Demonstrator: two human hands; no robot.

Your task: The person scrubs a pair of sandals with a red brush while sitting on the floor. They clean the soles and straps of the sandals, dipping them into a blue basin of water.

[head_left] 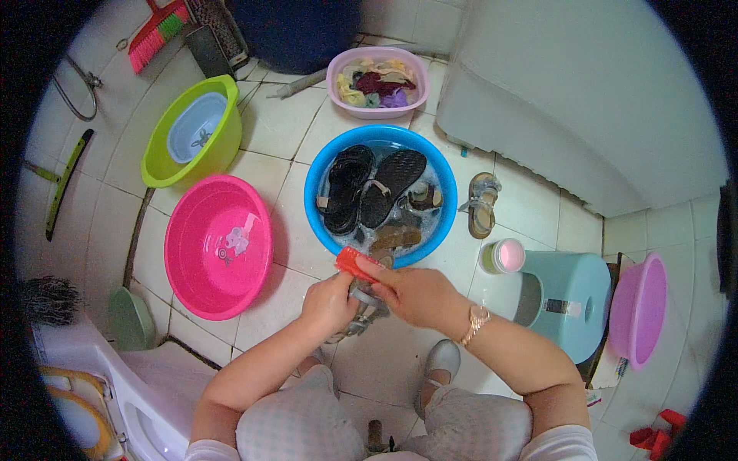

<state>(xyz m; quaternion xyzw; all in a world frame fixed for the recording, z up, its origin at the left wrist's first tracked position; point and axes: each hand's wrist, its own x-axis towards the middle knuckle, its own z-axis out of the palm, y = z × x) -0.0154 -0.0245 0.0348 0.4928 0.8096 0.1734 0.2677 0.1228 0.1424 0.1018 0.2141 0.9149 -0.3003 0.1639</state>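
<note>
My left hand point(330, 305) grips a grey strappy sandal point(364, 314), partly hidden by my hands. In my right hand point(418, 297) is a red-orange scrub brush point(358, 264), held against the toe end of that sandal. Both hands are just in front of the near rim of a blue basin point(311, 199). Soapy water fills the basin, and black sandals point(349, 187) lie in it beside an upturned black sole point(398, 184). A brown sandal point(398, 236) sits half under the suds near the rim.
Right of the basin are a loose sandal point(482, 204), an open jar of pink paste point(510, 256) and a teal stool point(576, 305). Pink point(190, 253) and green point(230, 127) basins stand left. Behind is a pale pink basin point(369, 112) with cloths. A toilet point(138, 426) is near left.
</note>
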